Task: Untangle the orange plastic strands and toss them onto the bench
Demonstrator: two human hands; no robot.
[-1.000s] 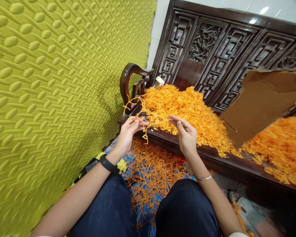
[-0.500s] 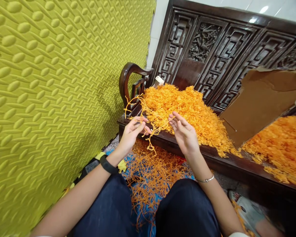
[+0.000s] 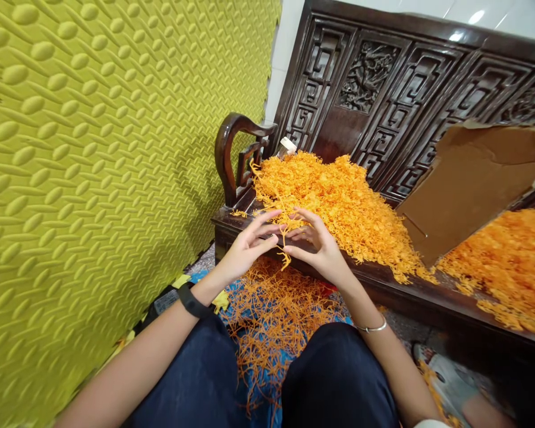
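A big heap of thin orange strands (image 3: 339,202) lies on the seat of a dark carved wooden bench (image 3: 383,89). My left hand (image 3: 247,246) and my right hand (image 3: 318,246) meet at the heap's near edge, fingertips pinched together on a small tangle of orange strands (image 3: 285,246) that hangs down between them. The other fingers are spread. A black band sits on my left wrist, a thin metal bangle on my right.
More orange strands (image 3: 271,309) lie piled on a blue sheet on the floor between my knees. A brown cardboard sheet (image 3: 468,184) leans on the bench, with a second orange heap (image 3: 512,267) to its right. A yellow-green embossed foam wall (image 3: 93,148) stands at left.
My hands have come together over the bench's front edge. The long strands that stretched out to the left have been drawn in to a small tangle between my fingers.
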